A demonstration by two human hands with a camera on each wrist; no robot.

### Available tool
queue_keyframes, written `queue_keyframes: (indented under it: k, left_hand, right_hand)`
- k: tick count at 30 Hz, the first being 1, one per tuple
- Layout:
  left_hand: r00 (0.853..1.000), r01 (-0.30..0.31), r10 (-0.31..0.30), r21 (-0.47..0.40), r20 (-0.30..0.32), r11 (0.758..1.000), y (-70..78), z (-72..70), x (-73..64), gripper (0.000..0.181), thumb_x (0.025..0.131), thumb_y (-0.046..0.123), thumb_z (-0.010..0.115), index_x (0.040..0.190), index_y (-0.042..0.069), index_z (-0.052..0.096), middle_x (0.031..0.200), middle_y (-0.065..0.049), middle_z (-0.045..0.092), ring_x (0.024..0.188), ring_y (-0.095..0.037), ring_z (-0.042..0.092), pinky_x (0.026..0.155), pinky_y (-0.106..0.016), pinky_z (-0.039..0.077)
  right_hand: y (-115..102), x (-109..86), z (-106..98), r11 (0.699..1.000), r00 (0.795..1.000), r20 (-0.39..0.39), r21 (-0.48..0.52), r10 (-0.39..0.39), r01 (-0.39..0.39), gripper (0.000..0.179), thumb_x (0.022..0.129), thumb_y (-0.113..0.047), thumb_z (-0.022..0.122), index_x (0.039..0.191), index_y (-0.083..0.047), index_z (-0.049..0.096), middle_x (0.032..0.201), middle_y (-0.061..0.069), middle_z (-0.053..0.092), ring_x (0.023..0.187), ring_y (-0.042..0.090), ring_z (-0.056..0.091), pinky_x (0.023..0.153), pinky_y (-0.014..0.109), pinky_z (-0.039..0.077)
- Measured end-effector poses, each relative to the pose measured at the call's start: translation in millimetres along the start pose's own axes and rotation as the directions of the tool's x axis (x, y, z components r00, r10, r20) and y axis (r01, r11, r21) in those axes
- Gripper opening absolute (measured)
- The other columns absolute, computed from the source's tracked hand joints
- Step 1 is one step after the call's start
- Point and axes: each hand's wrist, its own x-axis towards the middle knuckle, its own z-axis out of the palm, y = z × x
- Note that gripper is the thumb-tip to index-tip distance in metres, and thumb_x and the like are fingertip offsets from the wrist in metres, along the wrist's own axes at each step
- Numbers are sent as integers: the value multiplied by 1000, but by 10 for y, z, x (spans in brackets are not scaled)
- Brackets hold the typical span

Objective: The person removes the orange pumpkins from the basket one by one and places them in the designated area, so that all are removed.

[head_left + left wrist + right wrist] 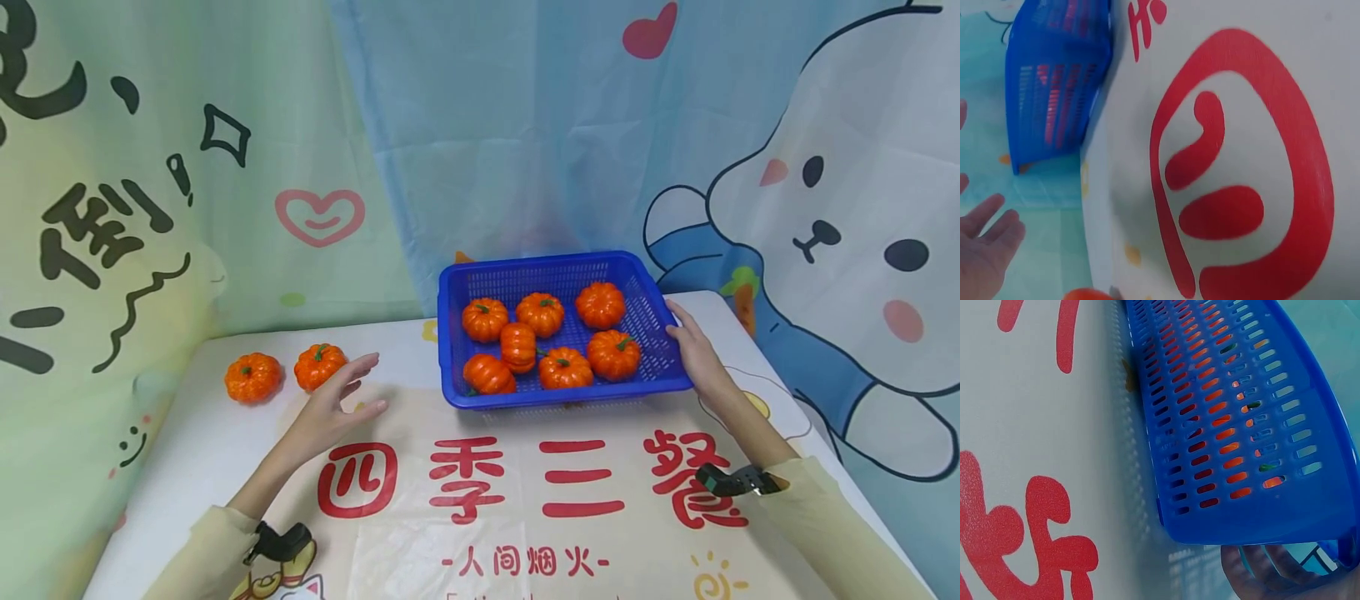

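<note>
A blue plastic basket point(555, 400) with slotted walls holds several small orange pumpkins point(566, 367). My right hand point(699, 354) grips its right side, with the thumb over the rim; in the right wrist view the fingers point(1260, 569) curl beneath the basket's end point(1241, 512). My left hand point(333, 412) is held over the table left of the basket, fingers spread and holding nothing. Just behind it sits one orange pumpkin point(315, 367) with a green stem, and another pumpkin point(253, 378) lies farther left. In the left wrist view the left hand point(988, 250) shows only partly.
A white table point(172, 467) carries a beige mat point(405, 542) printed with red characters. Behind the table hangs a printed curtain point(480, 167). A thin cable point(780, 387) lies by the right forearm. Both wrists wear dark straps with small devices.
</note>
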Motion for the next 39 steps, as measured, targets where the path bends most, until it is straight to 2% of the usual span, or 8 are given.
queue_keyframes:
  k: [8, 12, 16, 21, 26, 31, 35, 39]
  left_hand:
    - [998, -5, 7, -30, 59, 1000, 108, 71, 18, 66, 88, 19, 72, 146, 13, 42, 150, -12, 44, 137, -39, 42, 109, -55, 38]
    - [996, -49, 50, -26, 71, 998, 200, 99, 101, 65, 87, 17, 73, 144, 11, 44, 147, -14, 46, 135, -36, 45, 107, -51, 41]
    - [991, -94, 93, -1, 95, 996, 401, 122, 326, 65, 87, 19, 73, 144, 10, 44, 146, -13, 48, 132, -32, 49, 104, -46, 46]
    - [972, -130, 127, 0, 200, 992, 755, 203, 814, 63, 89, 23, 71, 145, 14, 43, 149, -8, 45, 133, -29, 48, 105, -45, 47]
    - [918, -189, 127, 132, 375, 973, 984, 473, 1438, 61, 90, 31, 69, 144, 15, 45, 146, -10, 48, 131, -27, 49, 103, -43, 49]
    - [825, -246, 23, 324, 564, 913, 1046, 755, 1923, 64, 90, 34, 69, 145, 12, 45, 143, -16, 51, 128, -33, 49, 107, -43, 43]
    - [746, -215, -128, 418, 654, 882, 1043, 915, 2094, 68, 88, 37, 70, 147, 15, 43, 147, -16, 47, 136, -31, 43, 115, -42, 36]
    - [714, -198, -231, 507, 661, 839, 999, 1026, 2131, 68, 88, 38, 70, 147, 20, 42, 149, -11, 46, 140, -28, 40, 117, -41, 32]
  right_hand:
    - [0, -4, -6, 1000, 1000, 7, -3, 13, -13, 57, 104, -41, 16, 156, -31, -5, 161, 24, 7, 139, 53, 23, 108, 73, 23]
    - [-5, -2, -2, 1000, 1000, 11, -4, 12, -11, 57, 104, -41, 16, 156, -31, -5, 161, 24, 7, 139, 53, 24, 108, 73, 24]
    - [-4, 2, 3, 1000, 1000, 10, -4, 14, -14, 56, 104, -41, 16, 156, -31, -5, 162, 23, 6, 139, 53, 24, 108, 73, 24]
    - [4, 9, -3, 1000, 1000, 11, -1, 16, -16, 56, 104, -41, 16, 156, -32, -5, 162, 23, 6, 139, 53, 23, 108, 73, 24]
    - [16, 8, -27, 1000, 1000, 15, 1, 15, -15, 56, 104, -41, 16, 155, -33, -6, 162, 22, 4, 140, 53, 22, 108, 73, 23]
    - [23, 13, -34, 1000, 1000, 17, -2, 4, -4, 57, 104, -41, 16, 156, -31, -6, 162, 23, 4, 140, 54, 21, 108, 73, 22]
    - [16, 18, -23, 1000, 1000, 18, -8, 1, -1, 57, 104, -41, 16, 156, -30, -6, 162, 24, 5, 140, 54, 22, 108, 73, 22]
    - [7, 15, -4, 1000, 1000, 18, -3, 9, -9, 57, 104, -41, 16, 156, -31, -5, 162, 23, 4, 140, 54, 21, 108, 74, 22]
